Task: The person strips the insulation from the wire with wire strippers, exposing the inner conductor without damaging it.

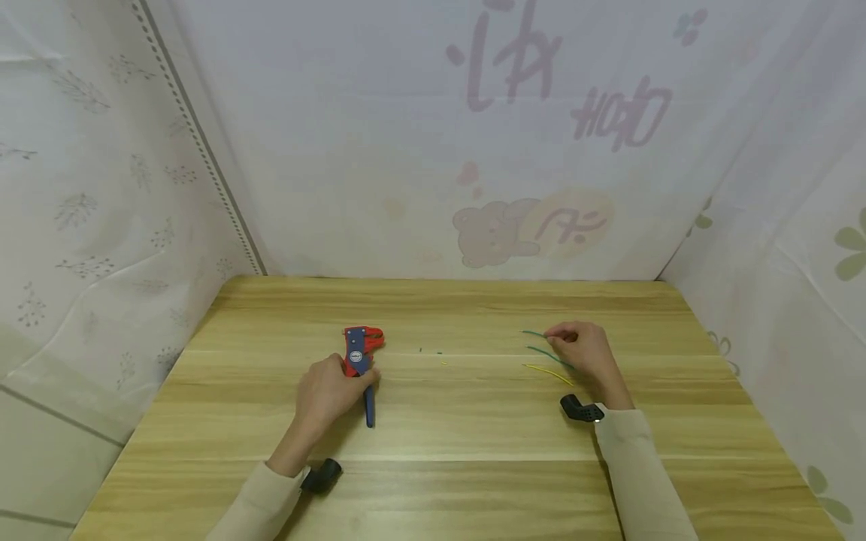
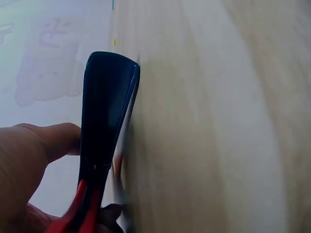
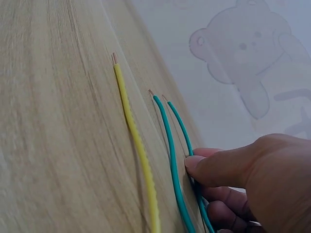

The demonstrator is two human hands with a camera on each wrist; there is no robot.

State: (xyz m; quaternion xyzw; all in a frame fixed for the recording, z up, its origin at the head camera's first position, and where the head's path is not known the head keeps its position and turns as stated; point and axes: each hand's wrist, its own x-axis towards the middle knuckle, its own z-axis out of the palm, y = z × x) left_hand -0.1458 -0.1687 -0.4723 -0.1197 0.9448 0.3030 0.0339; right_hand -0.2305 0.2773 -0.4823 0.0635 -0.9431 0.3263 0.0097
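On the left of the table, my left hand [image 1: 329, 389] grips a wire stripper [image 1: 356, 347] with a blue body and red parts. In the left wrist view its dark blue handle [image 2: 108, 107] stands out past the thumb. Over at the right, my right hand [image 1: 588, 350] pinches the farthest green wire [image 3: 180, 124] between thumb and fingers, close to the tabletop. A second green wire [image 3: 171, 155] lies beside it, and a yellow wire [image 3: 133, 126] lies nearest to me. All three show bare copper strands at their left ends.
Small green scraps [image 1: 439, 353] and a yellow scrap [image 1: 443, 364] lie mid-table between the hands. Black wrist cameras are strapped at the left cuff [image 1: 271, 488] and right cuff [image 1: 624, 428]. Printed cloth [image 1: 379, 150] hangs behind the wooden table [image 1: 460, 436] and along both sides.
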